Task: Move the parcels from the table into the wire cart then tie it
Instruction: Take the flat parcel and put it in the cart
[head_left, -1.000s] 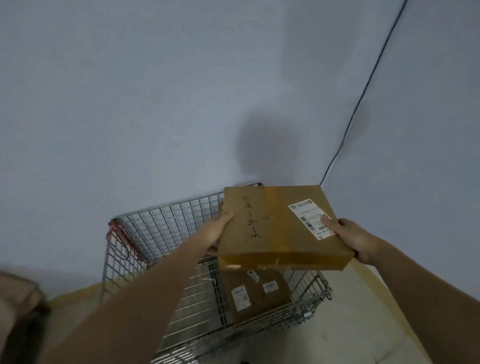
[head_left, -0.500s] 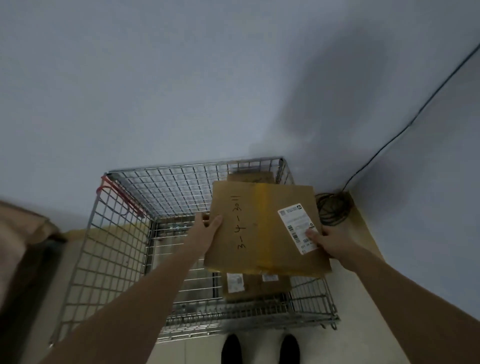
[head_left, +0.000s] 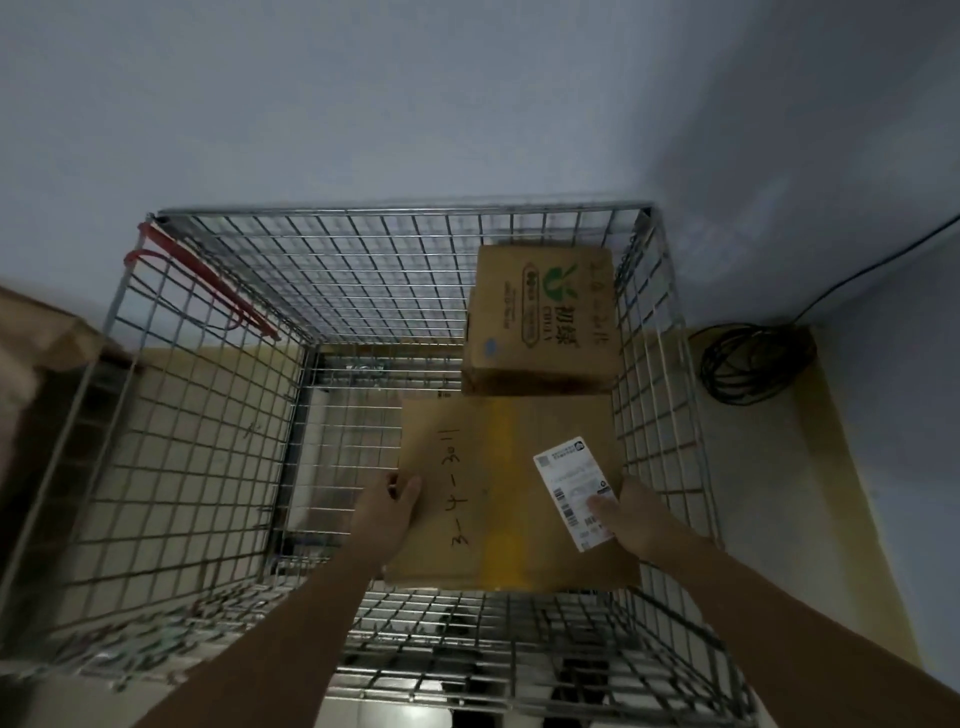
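I look straight down into the wire cart (head_left: 218, 467). A flat brown parcel (head_left: 498, 499) with handwritten numbers and a white shipping label is held low inside the cart's right half. My left hand (head_left: 387, 514) grips its left edge, thumb on top. My right hand (head_left: 631, 514) grips its right edge, thumb lying on the label. A second brown parcel (head_left: 545, 317) with green print stands in the far right corner of the cart, just beyond the held one. Whatever lies under the held parcel is hidden.
Red cords (head_left: 202, 280) hang on the cart's far left wall. A coiled black cable (head_left: 748, 364) lies on the floor right of the cart, in the room's corner. A blurred brown shape (head_left: 36, 343) sits at the left edge. White walls stand close behind.
The parcel has gone down from above the rim to deep inside the cart, both hands still on its edges. My view has tilted down, and the green-printed parcel now shows.
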